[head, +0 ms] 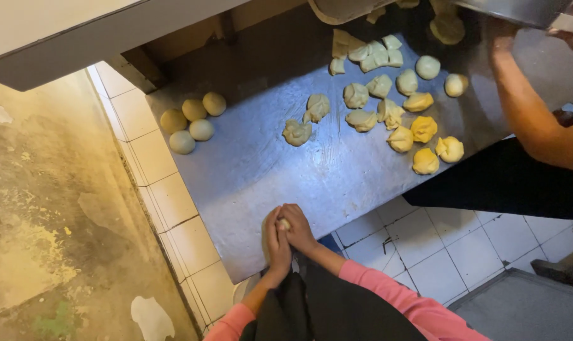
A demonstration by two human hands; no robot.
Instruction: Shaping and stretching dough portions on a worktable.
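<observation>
Head view, only one. Hard to make out first: the dough piece (285,223) shows as just a pale sliver betw. the palms, rest hidden; its shape can't be told. The left hand (275,243) and right hand (299,228) are pressed together around it, fingers closed, cupping it at the near edge of the worktop (267,170). Pink sleeves run out of frame at the bottom; a dark apron covers the person's front.

Top right, a co-worker's arm (526,113) comes in; the hand is cut off by the frame edge and partly behind a grey metal pan (520,9), so its grip can't be told. More dough under that pan is in shadow, count unclear.

Materials & shapes: worktop is a dull, scuffed sheet of metal w/ soft reflections, set at an angle in the view. Four smooth rolled dough balls (193,121) sit clustered near its left end, touching or nearly so, matte, pale yellow. Well apart from them, toward the right, lie many rough dough lumps (387,107), folded and ragged, some pale, some more yellow; a few at the far end look rounder. White glazed tiles (173,202) edge the worktop on the left and cover the floor (438,252) on the right. Left of that, a stained, blotchy concrete surface (46,221).
</observation>
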